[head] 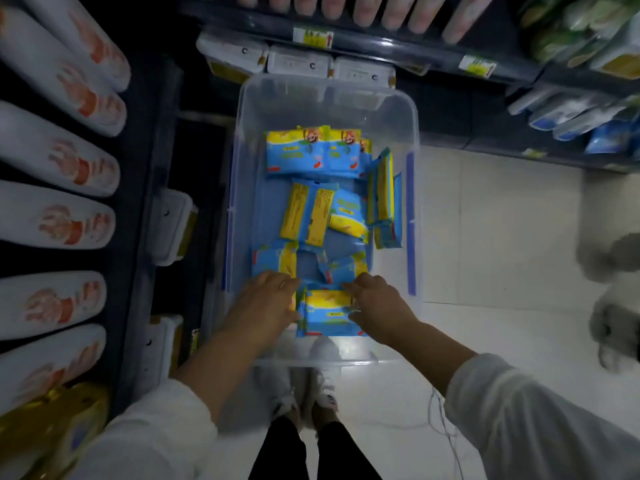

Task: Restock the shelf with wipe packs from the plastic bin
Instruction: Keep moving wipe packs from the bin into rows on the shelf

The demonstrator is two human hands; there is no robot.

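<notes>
A clear plastic bin (410,133) stands on the floor in front of me, holding several blue and yellow wipe packs (311,216). Both my hands reach into its near end. My left hand (268,303) and my right hand (375,306) grip the two sides of one blue and yellow wipe pack (327,315) lying at the bin's near wall. More packs lie flat at the far end, and a few stand on edge along the right wall (382,195).
Dark shelves (381,43) run ahead and along the left, stocked with white packs (52,150) and white boxes (298,62). Blue packs (571,119) fill the shelf at the right. My shoes (304,389) stand on the pale tiled floor (502,237) just behind the bin.
</notes>
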